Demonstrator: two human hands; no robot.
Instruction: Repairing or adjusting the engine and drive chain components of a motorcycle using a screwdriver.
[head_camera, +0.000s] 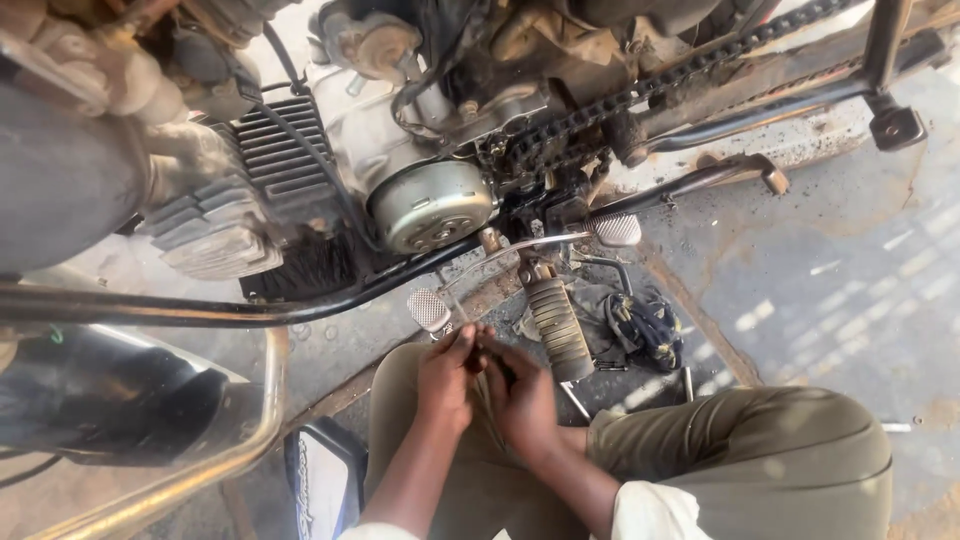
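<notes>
So both hands meet right in front of the knees, just below the ribbed rubber footpeg (560, 328). The left hand (447, 378) is curled shut, fingers pinched around the upper end of a thin metal rod (487, 400). The right hand (522, 400) is closed too, wrapped around the same rod a bit lower down. The two hands are touching each other, so neither is really nearer; they share the grip.

The rod's long axis runs roughly up and down in the view, from the hands toward the person's lap. It looks slim, straight and dull grey, but most of it is hidden by fingers, so I can't tell what kind of tool or part it is.

Just above the hands sits the gear shift lever (520, 250) with its small knurled pad (429, 309), and past that the round, smooth silver engine cover (432, 205). To the right of it a greasy drive chain (640, 95) runs toward the top right, all gritty black links. The finned cylinder (285, 150) is dusty cast metal.

A crumpled dark rag (645, 330) lies on the stained concrete floor (850, 280) beside the footpeg, well clear of the hands.
</notes>
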